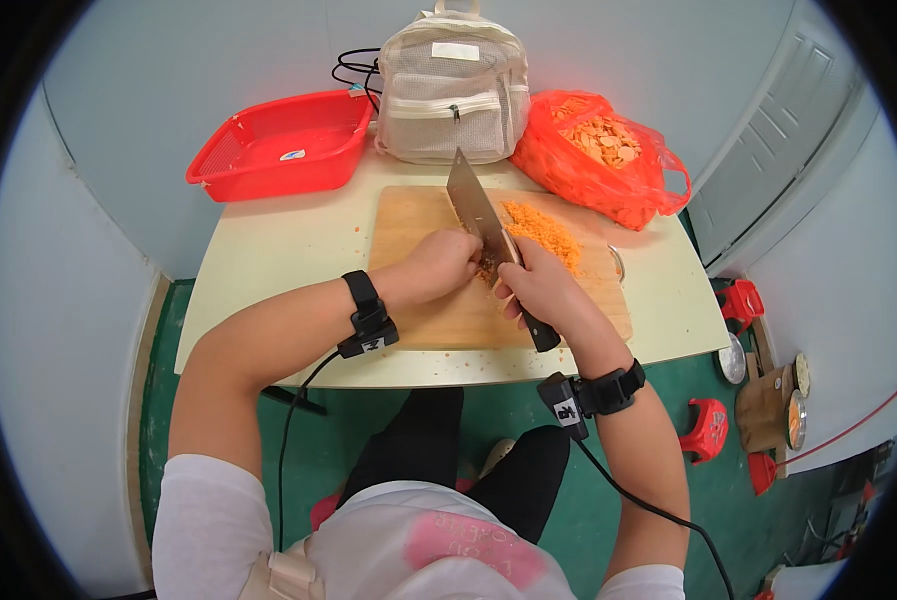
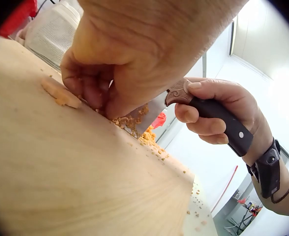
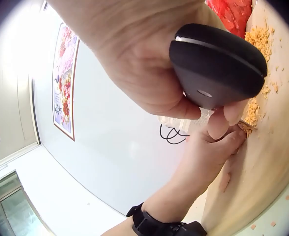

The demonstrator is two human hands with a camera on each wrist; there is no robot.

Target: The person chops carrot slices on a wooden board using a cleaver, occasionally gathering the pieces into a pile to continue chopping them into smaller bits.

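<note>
My right hand (image 1: 546, 288) grips the black handle (image 2: 218, 120) of a cleaver (image 1: 476, 205), with its broad blade standing on edge over the wooden cutting board (image 1: 418, 330). Close beside the blade, my left hand (image 1: 436, 265) bends its fingers down against the board. A piece of carrot (image 2: 60, 93) pokes out by those fingertips, on the side away from the blade; the rest of what they hold is hidden. Orange bits cling to the blade low down. Finely chopped carrot (image 1: 543, 235) lies heaped on the board to the right of the cleaver.
A red plastic basket (image 1: 298, 150) stands at the table's back left, beside a pale mesh backpack (image 1: 453, 95). At the back right sits a red plastic bag (image 1: 593, 175) of carrot slices (image 1: 608, 140). Small scraps dot the table (image 1: 268, 290) near its front edge.
</note>
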